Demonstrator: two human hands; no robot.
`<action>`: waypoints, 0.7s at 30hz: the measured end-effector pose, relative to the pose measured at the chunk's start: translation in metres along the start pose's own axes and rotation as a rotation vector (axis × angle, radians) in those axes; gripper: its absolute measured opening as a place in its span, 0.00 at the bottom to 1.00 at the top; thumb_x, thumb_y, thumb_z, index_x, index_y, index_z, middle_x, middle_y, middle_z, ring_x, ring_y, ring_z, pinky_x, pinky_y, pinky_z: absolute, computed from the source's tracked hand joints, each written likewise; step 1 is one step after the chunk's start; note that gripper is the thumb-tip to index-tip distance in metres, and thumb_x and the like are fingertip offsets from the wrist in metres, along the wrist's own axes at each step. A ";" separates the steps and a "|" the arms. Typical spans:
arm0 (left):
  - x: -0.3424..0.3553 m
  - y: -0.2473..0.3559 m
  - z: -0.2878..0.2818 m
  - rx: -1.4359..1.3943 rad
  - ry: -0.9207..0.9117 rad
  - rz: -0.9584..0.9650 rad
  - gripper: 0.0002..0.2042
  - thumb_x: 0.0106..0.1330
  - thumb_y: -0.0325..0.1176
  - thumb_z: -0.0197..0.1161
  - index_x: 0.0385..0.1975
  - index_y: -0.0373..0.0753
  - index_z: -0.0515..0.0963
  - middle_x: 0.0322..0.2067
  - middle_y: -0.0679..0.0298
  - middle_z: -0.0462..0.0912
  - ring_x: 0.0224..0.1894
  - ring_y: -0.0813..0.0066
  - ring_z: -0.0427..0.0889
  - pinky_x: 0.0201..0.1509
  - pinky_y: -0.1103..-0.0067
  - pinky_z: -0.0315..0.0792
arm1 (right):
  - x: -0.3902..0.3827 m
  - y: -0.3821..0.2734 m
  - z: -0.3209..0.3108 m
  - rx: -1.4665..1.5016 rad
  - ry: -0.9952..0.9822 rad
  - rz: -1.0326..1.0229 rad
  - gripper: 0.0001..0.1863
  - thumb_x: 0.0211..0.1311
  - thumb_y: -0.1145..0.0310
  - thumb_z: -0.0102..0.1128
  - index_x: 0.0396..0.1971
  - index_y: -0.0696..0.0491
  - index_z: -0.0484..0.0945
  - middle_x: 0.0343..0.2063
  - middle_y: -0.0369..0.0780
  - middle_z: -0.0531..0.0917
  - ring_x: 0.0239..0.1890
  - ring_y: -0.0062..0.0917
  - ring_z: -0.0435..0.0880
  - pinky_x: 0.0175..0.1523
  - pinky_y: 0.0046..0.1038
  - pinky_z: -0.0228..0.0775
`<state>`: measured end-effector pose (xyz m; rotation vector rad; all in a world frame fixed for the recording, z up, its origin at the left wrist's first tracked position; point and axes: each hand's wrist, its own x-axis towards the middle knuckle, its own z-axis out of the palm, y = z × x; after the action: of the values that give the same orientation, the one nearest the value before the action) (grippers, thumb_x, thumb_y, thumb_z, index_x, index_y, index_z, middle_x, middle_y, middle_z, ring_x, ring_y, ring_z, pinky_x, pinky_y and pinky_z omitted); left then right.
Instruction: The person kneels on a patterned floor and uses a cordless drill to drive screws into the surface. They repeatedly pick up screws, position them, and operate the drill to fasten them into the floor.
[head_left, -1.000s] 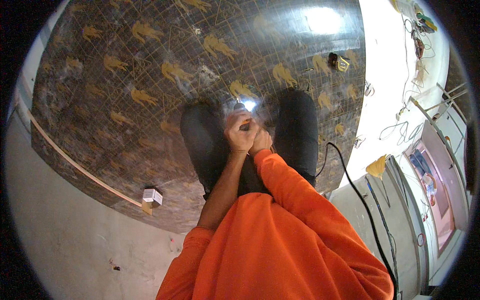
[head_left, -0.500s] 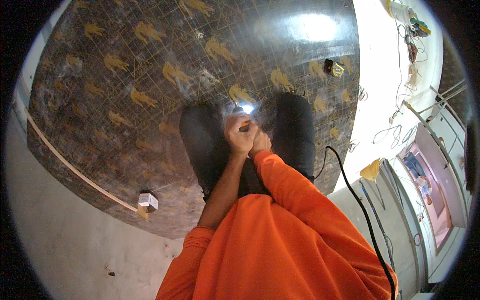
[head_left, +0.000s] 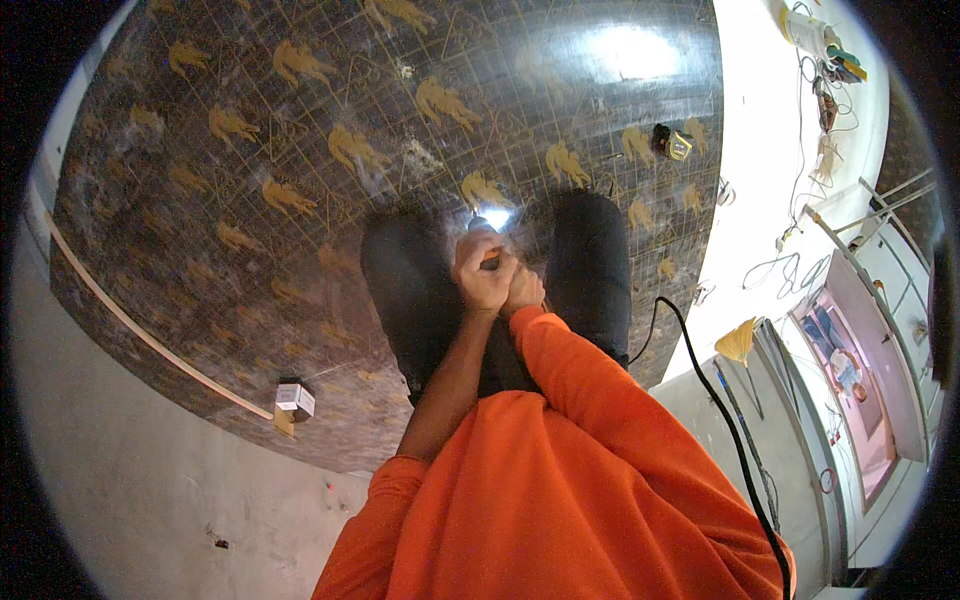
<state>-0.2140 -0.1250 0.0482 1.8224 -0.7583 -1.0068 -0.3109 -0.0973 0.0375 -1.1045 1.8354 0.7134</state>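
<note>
Between my knees, both hands are closed round a power drill (head_left: 477,223) pointing at the dark board. My left hand (head_left: 480,278) wraps the top of its body, and only small dark parts of the tool show between the fingers. Just behind it, my right hand (head_left: 524,290) is closed lower down, where the grip is mostly hidden. A bright light shines beside the drill's tip onto the dark patterned board (head_left: 370,90) with yellowish printed figures. Whether the tip touches the board cannot be made out.
A yellow and black tape measure (head_left: 675,144) lies on the board's right side. A small white box (head_left: 295,401) sits by the near left edge, along which a thin wooden strip (head_left: 150,335) runs. A black cable (head_left: 720,400) passes my right side. Another person (head_left: 848,370) is far right.
The view has shifted very slightly. My hands stay closed round the drill between my knees, nearly in the same place. The distant person's posture looks a little different.
</note>
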 end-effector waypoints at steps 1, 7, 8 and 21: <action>0.001 0.000 0.000 -0.002 0.015 0.025 0.09 0.50 0.18 0.65 0.32 0.34 0.80 0.38 0.59 0.82 0.41 0.65 0.82 0.46 0.73 0.77 | 0.000 0.000 0.000 0.001 -0.012 0.012 0.22 0.57 0.51 0.61 0.46 0.49 0.81 0.39 0.51 0.85 0.45 0.48 0.83 0.50 0.46 0.75; 0.003 0.000 0.000 0.054 -0.009 0.063 0.09 0.50 0.19 0.65 0.32 0.35 0.80 0.36 0.59 0.83 0.41 0.64 0.82 0.46 0.72 0.77 | 0.000 0.002 0.001 0.008 0.057 -0.072 0.16 0.59 0.58 0.56 0.36 0.55 0.83 0.38 0.53 0.84 0.42 0.51 0.83 0.47 0.48 0.75; 0.002 0.000 0.000 0.031 -0.002 0.057 0.09 0.50 0.20 0.66 0.32 0.35 0.80 0.36 0.59 0.83 0.41 0.64 0.82 0.46 0.72 0.77 | 0.001 0.003 0.002 0.017 0.050 -0.078 0.16 0.59 0.59 0.56 0.36 0.56 0.83 0.38 0.53 0.84 0.43 0.51 0.84 0.47 0.48 0.75; 0.006 0.007 0.001 0.041 0.024 0.037 0.09 0.46 0.21 0.66 0.29 0.37 0.79 0.34 0.60 0.83 0.42 0.62 0.82 0.49 0.70 0.75 | 0.000 0.001 -0.002 -0.029 0.036 -0.037 0.17 0.59 0.57 0.57 0.38 0.55 0.83 0.39 0.53 0.85 0.44 0.50 0.83 0.48 0.48 0.75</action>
<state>-0.2124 -0.1332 0.0520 1.8455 -0.8003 -0.9506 -0.3123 -0.0990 0.0385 -1.1740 1.8351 0.7044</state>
